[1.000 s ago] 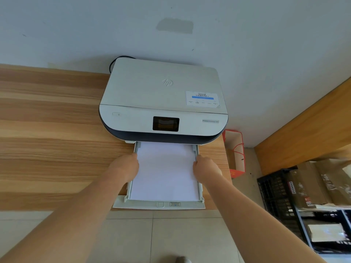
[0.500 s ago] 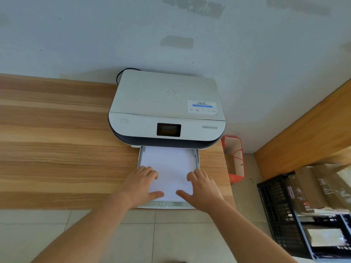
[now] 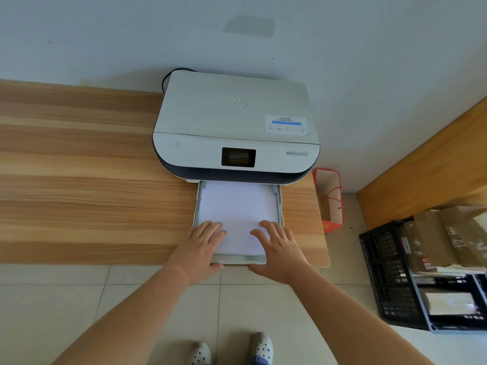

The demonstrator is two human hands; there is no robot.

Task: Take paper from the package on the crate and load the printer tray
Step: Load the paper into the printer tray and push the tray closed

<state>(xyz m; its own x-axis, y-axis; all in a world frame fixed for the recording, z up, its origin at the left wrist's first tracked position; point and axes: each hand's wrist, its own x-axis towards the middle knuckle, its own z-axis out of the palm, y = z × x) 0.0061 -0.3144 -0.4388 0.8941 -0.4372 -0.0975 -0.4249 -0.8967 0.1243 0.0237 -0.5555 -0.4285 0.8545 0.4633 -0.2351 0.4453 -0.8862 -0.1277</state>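
Note:
A white printer (image 3: 234, 122) stands on a wooden desk (image 3: 87, 185) against the wall. Its paper tray (image 3: 238, 258) is pulled out towards me, with a stack of white paper (image 3: 237, 206) lying flat inside. My left hand (image 3: 201, 245) rests at the tray's near left corner, fingers spread on the paper, thumb at the front lip. At the near right corner my right hand (image 3: 280, 248) lies the same way. Neither hand grips anything. The black crate (image 3: 390, 272) with brown paper packages (image 3: 432, 238) sits on the floor at the right.
A red paper bag (image 3: 330, 198) stands on the floor beside the desk's right end. A wooden panel (image 3: 427, 164) runs along the right wall. My two feet in white shoes (image 3: 232, 350) stand on the tiled floor below the tray.
My hands moved from the tray's side guides back to its near end and now lie flat on the paper. The tray sits further into the printer than a second ago.

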